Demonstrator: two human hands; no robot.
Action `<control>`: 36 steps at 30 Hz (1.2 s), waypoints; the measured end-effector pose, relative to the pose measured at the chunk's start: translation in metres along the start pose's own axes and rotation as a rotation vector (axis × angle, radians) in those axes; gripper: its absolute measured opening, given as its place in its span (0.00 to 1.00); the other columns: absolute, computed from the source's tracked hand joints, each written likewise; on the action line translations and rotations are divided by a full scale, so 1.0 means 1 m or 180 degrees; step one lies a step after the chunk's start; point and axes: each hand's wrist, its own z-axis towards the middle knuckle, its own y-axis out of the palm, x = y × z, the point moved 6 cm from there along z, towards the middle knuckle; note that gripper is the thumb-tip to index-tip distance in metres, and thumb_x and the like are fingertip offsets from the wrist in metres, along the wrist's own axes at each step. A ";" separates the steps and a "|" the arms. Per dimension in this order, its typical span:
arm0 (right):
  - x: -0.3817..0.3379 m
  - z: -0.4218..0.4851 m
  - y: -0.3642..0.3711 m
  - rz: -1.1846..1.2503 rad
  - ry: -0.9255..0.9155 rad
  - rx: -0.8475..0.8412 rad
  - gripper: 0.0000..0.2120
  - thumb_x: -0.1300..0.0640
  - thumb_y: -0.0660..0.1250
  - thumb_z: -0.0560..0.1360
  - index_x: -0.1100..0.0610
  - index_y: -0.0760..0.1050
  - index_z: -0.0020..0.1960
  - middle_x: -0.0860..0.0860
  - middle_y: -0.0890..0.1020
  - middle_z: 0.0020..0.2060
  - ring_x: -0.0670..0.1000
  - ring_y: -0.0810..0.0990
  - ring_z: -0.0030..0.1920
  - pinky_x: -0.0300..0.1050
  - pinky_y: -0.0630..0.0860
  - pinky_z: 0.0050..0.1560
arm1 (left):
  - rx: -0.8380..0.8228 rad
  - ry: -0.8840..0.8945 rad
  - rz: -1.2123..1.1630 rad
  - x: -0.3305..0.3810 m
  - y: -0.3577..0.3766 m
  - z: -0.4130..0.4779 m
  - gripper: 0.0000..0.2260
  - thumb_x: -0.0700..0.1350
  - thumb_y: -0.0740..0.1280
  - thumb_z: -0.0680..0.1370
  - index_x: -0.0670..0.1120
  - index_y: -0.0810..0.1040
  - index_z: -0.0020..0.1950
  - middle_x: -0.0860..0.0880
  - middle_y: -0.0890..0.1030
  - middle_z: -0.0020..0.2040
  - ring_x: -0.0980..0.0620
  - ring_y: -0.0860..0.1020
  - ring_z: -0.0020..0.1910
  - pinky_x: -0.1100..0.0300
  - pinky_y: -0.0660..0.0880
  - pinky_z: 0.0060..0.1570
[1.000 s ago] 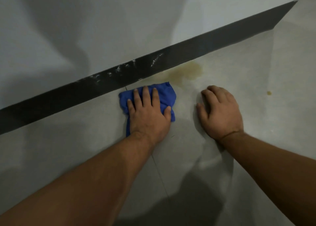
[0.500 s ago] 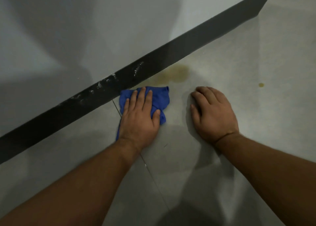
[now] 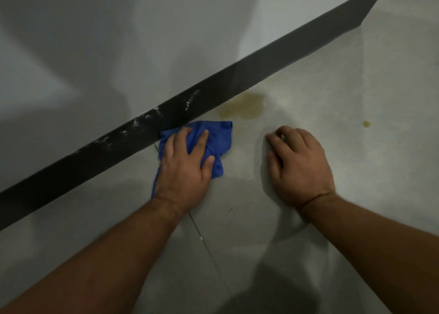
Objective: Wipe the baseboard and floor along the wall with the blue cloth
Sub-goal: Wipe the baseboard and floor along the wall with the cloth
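The left hand [image 3: 184, 168] presses the blue cloth [image 3: 215, 142] flat against the floor [image 3: 237, 218], its fingers [image 3: 199, 142] spread and bent over the bunched fabric — holding it down more than pinching it. The cloth sits right under those fingers, and its far edge, just beyond the fingertips, touches the foot of the dark baseboard [image 3: 261, 69] where it meets the floor. The right hand [image 3: 299, 166] grips nothing; it rests palm-down on the floor well to the side, fingers curled loosely, apparently as a prop for the person's weight.

Pale smears [image 3: 147, 118] mark the baseboard just beyond and to the left of the left fingertips. A yellowish stain [image 3: 244, 105] lies on the floor past the cloth's far right corner, and a small spot [image 3: 366, 123] sits further right, beyond the right hand's fingers.

The step in hand looks like a wipe along the seam between baseboard and floor. To do it well, the fingertips probably need to push the cloth's leading edge firmly into that corner, then slide along the wall with even pressure — not lifting, so the fabric does not bunch up under the palm. Tilting the fingers up against the board's face would likely catch the smears; a longer pass to the right would reach the stain.
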 end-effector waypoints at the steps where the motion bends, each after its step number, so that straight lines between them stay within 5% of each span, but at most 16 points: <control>1: 0.000 0.000 0.000 -0.0013 0.0006 -0.0001 0.23 0.46 0.56 0.83 0.55 0.74 0.73 0.56 0.76 0.68 0.58 0.72 0.67 0.55 0.68 0.71 | -0.0008 -0.0006 -0.0046 0.002 0.001 0.005 0.26 0.56 0.55 0.84 0.49 0.63 0.81 0.41 0.61 0.80 0.39 0.61 0.77 0.40 0.63 0.76; 15: -0.003 0.000 -0.004 0.0163 -0.0011 0.0101 0.21 0.52 0.60 0.82 0.59 0.76 0.71 0.57 0.78 0.67 0.60 0.74 0.67 0.56 0.69 0.71 | -0.0380 0.1066 0.0219 0.039 0.016 0.021 0.29 0.57 0.45 0.84 0.51 0.49 0.84 0.49 0.48 0.85 0.48 0.47 0.84 0.47 0.45 0.82; 25: -0.002 0.002 -0.004 0.0294 -0.0130 0.0244 0.19 0.58 0.63 0.78 0.62 0.77 0.67 0.59 0.79 0.65 0.61 0.75 0.64 0.54 0.68 0.71 | -0.0267 0.0917 0.0320 0.077 0.022 0.081 0.29 0.55 0.50 0.84 0.47 0.53 0.83 0.44 0.52 0.85 0.42 0.53 0.83 0.45 0.51 0.81; 36: 0.037 0.005 -0.022 0.0253 0.0171 0.0122 0.20 0.52 0.64 0.78 0.60 0.76 0.66 0.56 0.78 0.63 0.57 0.75 0.62 0.52 0.73 0.67 | -0.0520 0.1029 0.0313 0.063 0.019 0.049 0.29 0.55 0.49 0.85 0.49 0.45 0.84 0.48 0.46 0.85 0.47 0.46 0.84 0.49 0.43 0.82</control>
